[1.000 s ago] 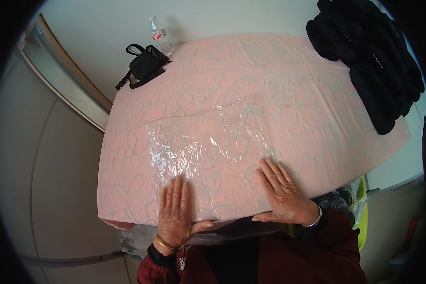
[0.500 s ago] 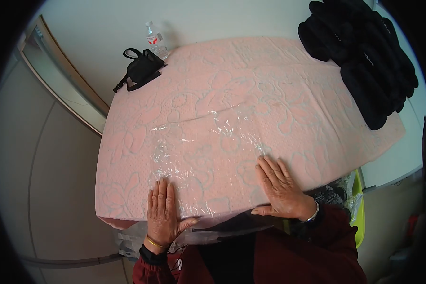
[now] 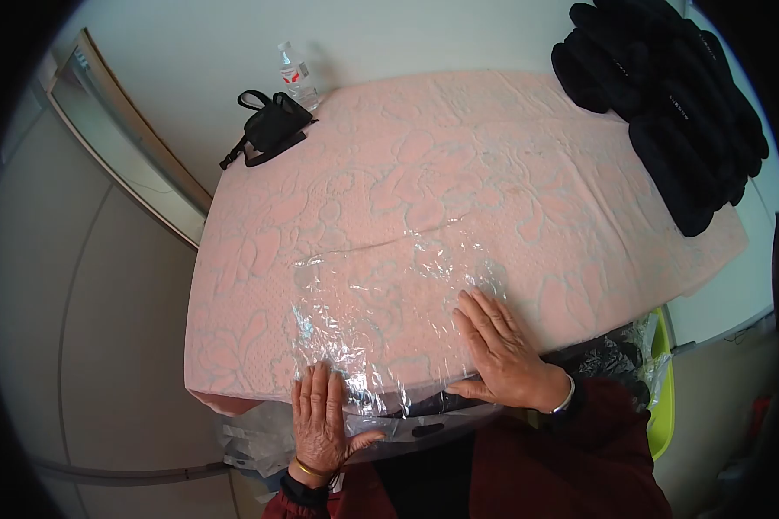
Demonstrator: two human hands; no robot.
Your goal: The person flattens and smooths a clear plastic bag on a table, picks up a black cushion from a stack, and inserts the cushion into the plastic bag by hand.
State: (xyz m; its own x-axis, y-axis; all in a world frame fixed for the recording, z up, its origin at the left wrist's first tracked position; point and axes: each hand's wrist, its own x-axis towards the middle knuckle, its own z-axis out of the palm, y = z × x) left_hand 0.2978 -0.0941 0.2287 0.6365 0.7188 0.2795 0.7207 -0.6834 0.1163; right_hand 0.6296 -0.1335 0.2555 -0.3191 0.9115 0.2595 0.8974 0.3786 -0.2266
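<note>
A clear plastic bag lies flat over the near edge of a pink, flower-patterned cloth that covers the table. Its surface is creased and shiny, and its lower end hangs past the edge towards my body. My left hand rests palm down on the bag's near left part, fingers stretched forward and thumb out to the side. On the bag's right side, my right hand also lies flat with fingers extended and thumb pointing left. Neither hand grips anything.
At the back left are a small black bag with straps and a clear plastic bottle. Black padded garments are heaped at the back right. Below the table's right edge stands a yellow-green container. More plastic shows at lower left.
The plastic bag has slid towards my body, with more of it over the near edge. My left hand has moved nearer and rightward; my right hand has shifted slightly left.
</note>
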